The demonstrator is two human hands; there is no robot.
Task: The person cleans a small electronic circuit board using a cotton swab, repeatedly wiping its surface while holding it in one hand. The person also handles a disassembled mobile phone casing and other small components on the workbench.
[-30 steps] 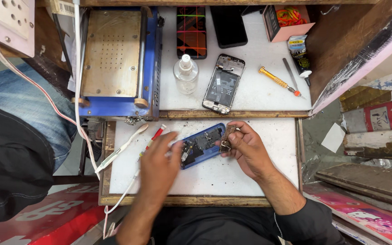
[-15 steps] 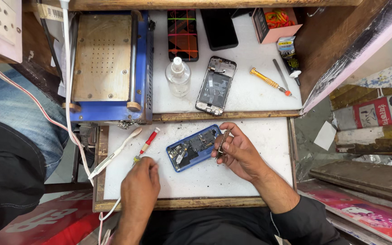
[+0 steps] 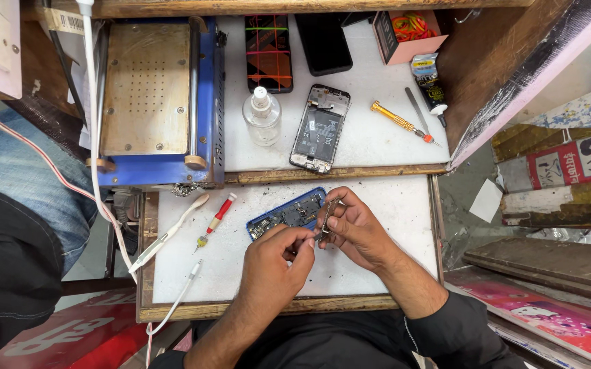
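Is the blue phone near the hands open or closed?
Open. The blue phone lies with its back cover off, so its inner circuit parts show.

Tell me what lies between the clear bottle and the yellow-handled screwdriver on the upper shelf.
In the head view, an opened phone with its back off lies between the clear bottle and the yellow-handled screwdriver, on the white shelf.

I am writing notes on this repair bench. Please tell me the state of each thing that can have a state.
Blue phone: back open, insides showing, lying on the white board.
Small metal part: held between both hands.
Left hand: fingers pinching the part.
Right hand: fingers pinching the part.
Second phone: back open, lying flat.
Clear bottle: upright, capped.
Yellow screwdriver: lying unused.
Red screwdriver: lying unused.
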